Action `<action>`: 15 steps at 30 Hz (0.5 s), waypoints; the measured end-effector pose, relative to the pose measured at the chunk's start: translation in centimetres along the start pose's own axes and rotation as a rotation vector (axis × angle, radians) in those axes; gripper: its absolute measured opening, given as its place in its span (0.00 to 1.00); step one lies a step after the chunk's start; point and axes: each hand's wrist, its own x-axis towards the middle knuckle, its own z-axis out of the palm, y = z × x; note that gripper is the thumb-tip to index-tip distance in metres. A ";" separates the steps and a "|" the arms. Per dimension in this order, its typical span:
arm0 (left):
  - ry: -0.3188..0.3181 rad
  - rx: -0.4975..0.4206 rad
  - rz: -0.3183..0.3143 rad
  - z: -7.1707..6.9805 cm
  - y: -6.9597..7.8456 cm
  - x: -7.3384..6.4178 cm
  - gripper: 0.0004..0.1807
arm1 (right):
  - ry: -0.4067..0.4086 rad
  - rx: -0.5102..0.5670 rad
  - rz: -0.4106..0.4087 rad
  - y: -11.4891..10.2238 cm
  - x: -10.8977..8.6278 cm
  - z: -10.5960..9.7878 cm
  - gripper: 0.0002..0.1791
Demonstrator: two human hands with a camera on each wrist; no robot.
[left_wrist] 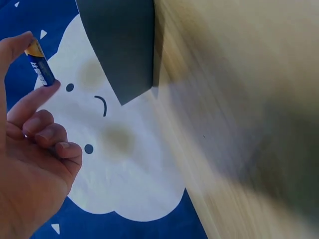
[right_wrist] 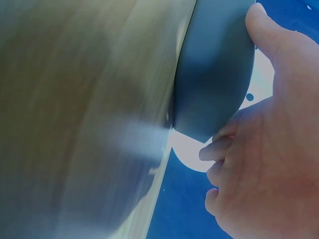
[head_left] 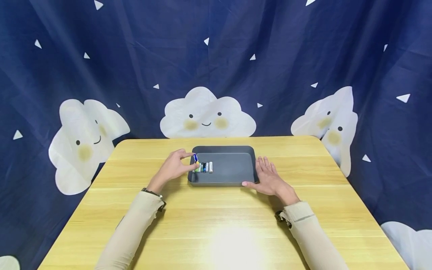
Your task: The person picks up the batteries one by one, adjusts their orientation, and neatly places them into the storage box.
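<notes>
A blue battery with a yellow end (left_wrist: 41,63) is pinched by its two ends between the thumb and index finger of my left hand (head_left: 173,165). That hand holds it tilted above the left side of a dark grey rectangular tray (head_left: 234,167). Inside the tray, a short row of several batteries (head_left: 210,167) stands side by side at the left, partly hidden by the fingers. At the tray's right end rests my right hand (head_left: 269,179), its fingers extended along the outer wall and its thumb at the front right corner.
A light wooden table (head_left: 202,221) carries the tray near its far edge. Behind it hangs a dark blue curtain (head_left: 189,56) printed with white clouds and small triangles. A bright glare lies on the table's near middle.
</notes>
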 end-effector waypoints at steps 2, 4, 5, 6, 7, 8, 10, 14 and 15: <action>-0.011 -0.018 0.011 0.2 0.1 0.4 0.36 | 0.002 0.003 0.002 0.0 0.0 0.0 0.67; -0.022 -0.045 0.026 0.4 0.2 0.8 0.36 | 0.006 0.004 0.000 0.0 0.0 0.0 0.67; -0.031 -0.045 0.035 0.6 0.2 1.0 0.36 | 0.009 0.003 -0.001 0.0 0.0 0.0 0.67; -0.035 -0.044 0.042 0.7 0.3 1.2 0.36 | 0.010 0.002 -0.002 0.0 0.1 0.0 0.67; -0.036 -0.035 0.047 0.8 0.3 1.4 0.36 | 0.011 0.001 -0.004 0.0 0.1 0.0 0.67; -0.044 -0.039 0.055 0.9 0.3 1.5 0.36 | 0.012 0.002 -0.005 0.0 0.1 0.0 0.67; -0.063 -0.046 0.078 1.3 0.4 2.0 0.36 | 0.013 0.000 -0.006 0.0 0.1 0.0 0.67; -0.085 -0.062 0.138 2.1 0.6 2.8 0.34 | 0.013 0.004 -0.003 0.0 0.1 0.0 0.66; -0.090 -0.056 0.149 2.3 0.6 3.0 0.34 | 0.013 0.004 -0.002 0.0 0.1 0.1 0.66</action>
